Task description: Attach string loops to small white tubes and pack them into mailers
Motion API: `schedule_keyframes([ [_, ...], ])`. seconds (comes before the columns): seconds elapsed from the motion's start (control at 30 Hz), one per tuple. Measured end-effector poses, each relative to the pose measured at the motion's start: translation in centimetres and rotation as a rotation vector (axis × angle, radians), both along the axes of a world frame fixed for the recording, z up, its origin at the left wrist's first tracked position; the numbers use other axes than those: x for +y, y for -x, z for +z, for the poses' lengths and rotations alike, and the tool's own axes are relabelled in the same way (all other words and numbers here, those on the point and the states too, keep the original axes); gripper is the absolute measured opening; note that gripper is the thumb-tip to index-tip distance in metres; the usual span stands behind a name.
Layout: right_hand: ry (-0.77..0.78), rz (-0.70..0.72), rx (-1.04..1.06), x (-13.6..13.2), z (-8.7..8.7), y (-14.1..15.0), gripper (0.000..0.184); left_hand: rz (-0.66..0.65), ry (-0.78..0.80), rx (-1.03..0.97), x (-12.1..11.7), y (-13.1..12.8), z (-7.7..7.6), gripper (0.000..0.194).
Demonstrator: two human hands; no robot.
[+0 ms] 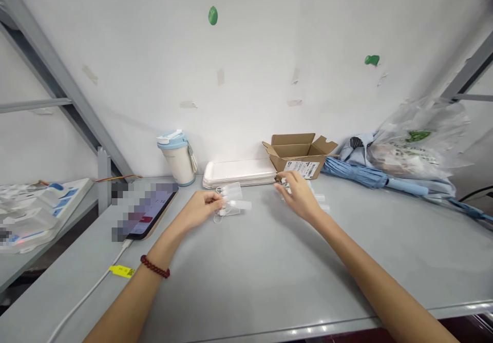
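The grey table (250, 281) carries everything here. Along its far edge sit the stack of white trays (239, 171) and, at its right end, the open cardboard box (283, 163). Nearer than the stack, toward the middle of the far edge, the left hand (198, 210) has thumb and forefinger pinched on a small clear plastic piece (242, 206), others just beside it. The right hand (298, 194), below the box, has its thumb and forefinger apart above more clear pieces (319, 197); whether it touches them I cannot tell.

The pieces look very light, smooth and fairly stiff, so they may slide or roll under a careless fingertip. Hard squeezing could crack or bend them; a gentle pinch across the body seems best. Smallest are the thin loops (218, 220), likely limp and prone to tangle, so a poor hold.
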State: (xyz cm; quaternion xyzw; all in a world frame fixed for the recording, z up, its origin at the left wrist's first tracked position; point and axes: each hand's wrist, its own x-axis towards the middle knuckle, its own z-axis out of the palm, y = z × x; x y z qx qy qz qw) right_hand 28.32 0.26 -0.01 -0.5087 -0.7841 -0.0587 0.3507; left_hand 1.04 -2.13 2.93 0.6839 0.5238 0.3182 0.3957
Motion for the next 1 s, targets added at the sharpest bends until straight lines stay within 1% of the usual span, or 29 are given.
schedule_keyframes([
  [0.07, 0.02, -0.251, 0.002, 1.6, 0.4, -1.3, 0.032, 0.047, 0.002, 0.004, 0.5, 1.0, -0.1, 0.027],
  [0.1, 0.052, -0.352, -0.005, 2.2, 0.7, -1.7, 0.033, 0.068, 0.003, 0.01, 0.7, 1.3, -0.3, 0.028],
  [0.17, 0.134, -0.497, -0.041, 3.1, 1.3, -1.9, 0.037, 0.091, 0.005, 0.039, 1.2, 1.9, -0.9, 0.028],
  [0.27, 0.244, -0.614, -0.093, 3.7, 2.0, -1.1, 0.045, 0.079, -0.012, 0.122, 1.8, 2.2, -1.8, 0.028],
  [0.37, 0.299, -0.667, -0.1, 4.0, 2.1, -0.1, 0.048, 0.071, -0.067, 0.206, 1.9, 2.1, -2.3, 0.031],
  [0.5, 0.314, -0.698, -0.073, 4.4, 1.8, 0.5, 0.04, 0.111, -0.217, 0.329, 1.3, 1.2, -2.2, 0.033],
  [0.6, 0.316, -0.698, -0.053, 4.9, 1.5, 0.4, 0.032, 0.031, -0.275, 0.383, 0.7, 0.4, -2.4, 0.039],
  [0.7, 0.312, -0.676, -0.025, 5.0, 1.5, 0.1, 0.026, -0.036, -0.326, 0.428, 0.4, -0.1, -2.9, 0.032],
  [0.8, 0.294, -0.632, 0.021, 4.8, 1.7, -0.2, 0.023, -0.03, -0.343, 0.448, 0.5, -0.1, -3.4, 0.025],
  [0.87, 0.259, -0.589, 0.064, 4.3, 1.8, -0.5, 0.024, -0.013, -0.354, 0.45, 0.6, -0.1, -3.6, 0.021],
  [0.93, 0.209, -0.521, 0.112, 3.4, 1.9, -0.6, 0.027, -0.004, -0.375, 0.447, 0.6, -0.1, -3.6, 0.02],
  [1.0, 0.164, -0.422, 0.154, 2.1, 1.8, -0.4, 0.029, 0.002, -0.402, 0.443, 0.4, -0.4, -3.5, 0.02],
])
